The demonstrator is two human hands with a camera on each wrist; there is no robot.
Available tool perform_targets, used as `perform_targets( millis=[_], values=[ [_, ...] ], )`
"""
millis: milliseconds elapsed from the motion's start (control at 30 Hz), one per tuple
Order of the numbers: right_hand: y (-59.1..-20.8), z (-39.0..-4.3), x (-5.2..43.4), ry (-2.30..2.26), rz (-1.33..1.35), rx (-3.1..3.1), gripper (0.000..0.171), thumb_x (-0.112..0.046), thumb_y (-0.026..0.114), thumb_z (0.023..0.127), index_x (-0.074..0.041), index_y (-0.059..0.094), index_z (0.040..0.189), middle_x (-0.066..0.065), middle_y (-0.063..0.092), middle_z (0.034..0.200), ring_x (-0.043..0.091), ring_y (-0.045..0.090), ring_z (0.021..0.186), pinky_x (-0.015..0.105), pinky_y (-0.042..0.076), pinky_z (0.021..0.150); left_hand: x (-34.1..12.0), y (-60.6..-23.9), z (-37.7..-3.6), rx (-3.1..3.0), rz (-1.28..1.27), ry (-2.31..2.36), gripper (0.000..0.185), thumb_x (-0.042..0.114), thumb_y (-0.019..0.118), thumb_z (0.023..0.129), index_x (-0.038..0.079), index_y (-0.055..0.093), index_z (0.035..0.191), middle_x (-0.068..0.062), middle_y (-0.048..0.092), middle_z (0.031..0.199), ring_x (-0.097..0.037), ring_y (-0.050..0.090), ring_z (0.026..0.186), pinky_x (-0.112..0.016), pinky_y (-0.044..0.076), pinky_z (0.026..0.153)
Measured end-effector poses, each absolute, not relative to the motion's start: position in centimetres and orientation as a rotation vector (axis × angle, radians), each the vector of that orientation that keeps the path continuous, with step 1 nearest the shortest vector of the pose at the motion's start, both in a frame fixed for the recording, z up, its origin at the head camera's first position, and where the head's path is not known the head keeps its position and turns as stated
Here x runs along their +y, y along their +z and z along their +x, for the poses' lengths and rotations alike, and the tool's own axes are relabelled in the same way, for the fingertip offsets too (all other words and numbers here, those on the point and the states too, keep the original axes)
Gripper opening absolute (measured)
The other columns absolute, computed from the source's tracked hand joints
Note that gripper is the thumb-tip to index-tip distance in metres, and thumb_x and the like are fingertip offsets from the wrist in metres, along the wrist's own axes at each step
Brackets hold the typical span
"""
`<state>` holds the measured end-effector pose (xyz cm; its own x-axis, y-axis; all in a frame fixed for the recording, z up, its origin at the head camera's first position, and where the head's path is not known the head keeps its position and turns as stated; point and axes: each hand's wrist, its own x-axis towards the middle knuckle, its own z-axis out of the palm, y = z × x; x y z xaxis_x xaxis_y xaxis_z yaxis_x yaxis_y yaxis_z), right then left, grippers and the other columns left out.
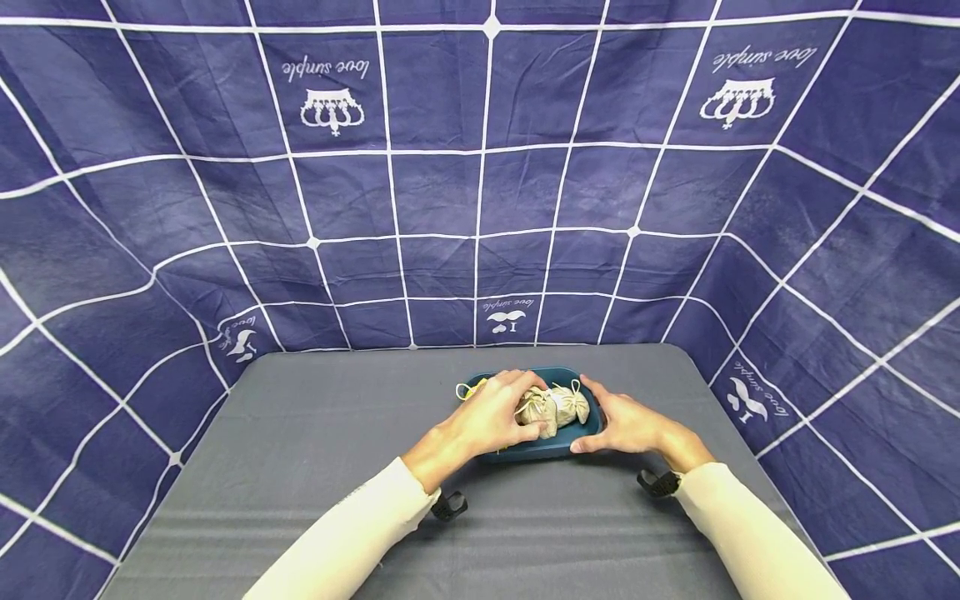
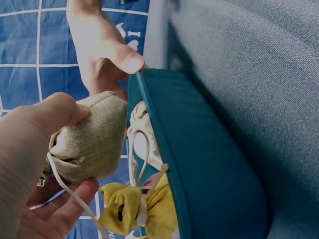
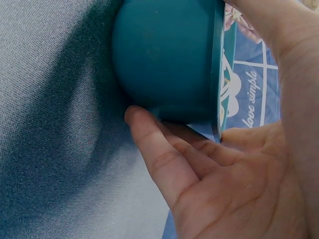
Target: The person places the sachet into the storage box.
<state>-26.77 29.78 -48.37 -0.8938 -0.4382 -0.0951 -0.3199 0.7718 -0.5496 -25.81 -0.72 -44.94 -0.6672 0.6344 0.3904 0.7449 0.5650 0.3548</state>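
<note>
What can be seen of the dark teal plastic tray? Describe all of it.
The dark teal plastic tray is a shallow oval dish with rounded walls and a thin rim, smooth and matte. It sits upright on the grey table, holding small beige drawstring pouches and a yellow one. The right hand steadies its right side; the left hand grips a beige linen pouch over it.

Grey table (image 1: 300, 467); navy grid-patterned backdrop cloth (image 1: 450, 192)

Even, bright overhead light without glare, soft shadows beneath the teal bowl (image 3: 164, 55) beside the right hand (image 3: 234, 174), strong wide-angle bowing of the backdrop grid (image 1: 480, 167) beyond both hands, and wrist views slightly soft at close range.
</note>
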Motion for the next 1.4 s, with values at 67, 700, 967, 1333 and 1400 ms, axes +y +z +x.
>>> perform_targets(
  millis=[67, 700, 967, 1333, 1400],
  values=[
    [-48.3, -26.7, 29.7, -0.799, -0.596, 2.746, 0.139, -0.058, 0.101, 0.085, 0.007, 0.025, 0.18, 0.038, 0.062, 0.163, 0.048, 0.068, 0.148, 0.069, 0.05, 0.127, -0.5, -45.2, -25.9, -2.592, -1.153, -0.703, 0.054, 0.031, 0.096, 0.093, 0.013, 0.072, 0.138, -0.006, 0.082, 0.125, -0.022, 0.08, 0.117, -0.04, 0.066, 0.105],
    [-48.1, -26.6, 29.7, -0.78, -0.594, 2.76, 0.139, -0.057, 0.102, 0.084, 0.007, 0.025, 0.18, 0.039, 0.065, 0.16, 0.049, 0.069, 0.145, 0.069, 0.052, 0.126, -0.2, -45.6, -25.8, -2.731, -1.124, -0.626, 0.057, 0.034, 0.097, 0.094, 0.015, 0.075, 0.142, -0.019, 0.079, 0.149, -0.043, 0.067, 0.154, -0.05, 0.059, 0.125],
    [-48.3, -26.7, 29.7, -0.781, -0.606, 2.758, 0.138, -0.058, 0.101, 0.085, 0.007, 0.025, 0.18, 0.039, 0.065, 0.159, 0.047, 0.07, 0.144, 0.068, 0.052, 0.126, -0.2, -45.9, -25.7, -2.752, -1.119, -0.605, 0.062, 0.038, 0.095, 0.096, 0.015, 0.073, 0.149, -0.021, 0.074, 0.156, -0.043, 0.066, 0.156, -0.051, 0.06, 0.124],
    [-48.3, -26.7, 29.8, -0.798, -0.597, 2.745, 0.139, -0.058, 0.101, 0.085, 0.008, 0.024, 0.18, 0.038, 0.064, 0.161, 0.047, 0.069, 0.146, 0.068, 0.051, 0.127, -0.4, -46.1, -25.5, -2.734, -1.132, -0.564, 0.064, 0.045, 0.091, 0.1, 0.016, 0.072, 0.154, -0.016, 0.073, 0.157, -0.04, 0.068, 0.153, -0.053, 0.059, 0.125],
    [-48.4, -26.7, 29.8, -0.801, -0.593, 2.741, 0.139, -0.058, 0.101, 0.085, 0.008, 0.023, 0.18, 0.038, 0.064, 0.161, 0.047, 0.069, 0.147, 0.068, 0.051, 0.127, -0.4, -46.1, -25.5, -2.724, -1.135, -0.561, 0.062, 0.045, 0.091, 0.1, 0.017, 0.072, 0.153, -0.014, 0.074, 0.155, -0.038, 0.068, 0.153, -0.051, 0.059, 0.126]
  ],
)
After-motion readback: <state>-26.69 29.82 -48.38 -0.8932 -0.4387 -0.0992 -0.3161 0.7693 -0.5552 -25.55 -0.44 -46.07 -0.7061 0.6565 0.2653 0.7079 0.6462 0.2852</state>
